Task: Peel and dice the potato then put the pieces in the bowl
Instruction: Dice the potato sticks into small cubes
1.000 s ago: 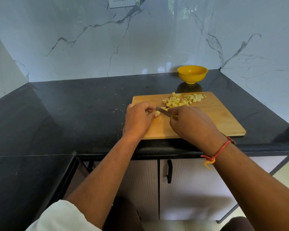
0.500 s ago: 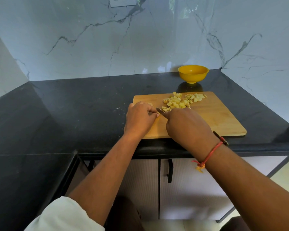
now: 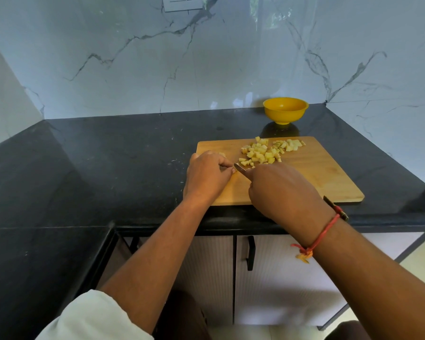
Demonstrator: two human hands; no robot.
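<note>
Potato pieces (image 3: 260, 153) sit as small yellow cubes in a loose heap on the far half of the cutting board, with a smaller cluster just beside them toward the bowl. White marble wall (image 3: 206, 69) rises behind the black counter (image 3: 108, 168), which runs round a corner on the left. Below the counter's edge stand pale cabinet doors (image 3: 280, 285) with a dark handle.

The wooden cutting board (image 3: 324, 175) lies flat near the counter's front edge. The right hand (image 3: 280, 190), a red thread tied at its wrist, is wrapped around a knife (image 3: 241, 168). The blade tip shows beyond the knuckles, and the handle end sticks out behind the wrist. The left hand (image 3: 206, 176) rests on the board's left end, its fingers curled down right next to the blade. Whether they hold a piece cannot be seen. The yellow bowl (image 3: 285, 111) stands on the counter behind the board, near the wall.
</note>
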